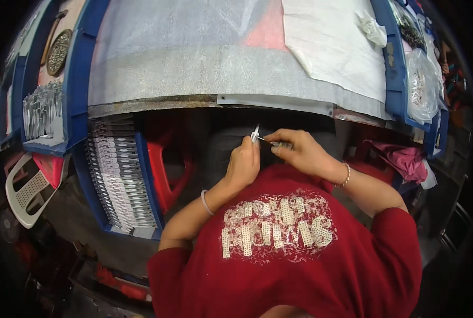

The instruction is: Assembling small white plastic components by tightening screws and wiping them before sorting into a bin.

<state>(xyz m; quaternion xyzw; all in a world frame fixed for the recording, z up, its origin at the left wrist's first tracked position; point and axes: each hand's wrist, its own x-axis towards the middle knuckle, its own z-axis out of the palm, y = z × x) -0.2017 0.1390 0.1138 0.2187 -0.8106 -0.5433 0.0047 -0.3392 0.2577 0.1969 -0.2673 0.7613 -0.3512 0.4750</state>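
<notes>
My left hand (243,163) is closed, pinching a small white piece (255,136) with a pale pointed tip upward. The exact kind of this piece is too small to tell. From the right, my right hand (302,151) is closed on a thin metal rod (261,139), whose end meets the white piece. Small shiny bits show under the curled fingers of that hand, too small to name. Both hands are over my lap, just below the front edge of the table (157,79).
Left of my lap stands a blue crate (150,185) packed with rows of slim carded items (121,175). Blue bins flank the table; the left one (76,100) holds packed pieces and a round dish of small metal parts (59,52). A red stool (167,177) stands beside the crate.
</notes>
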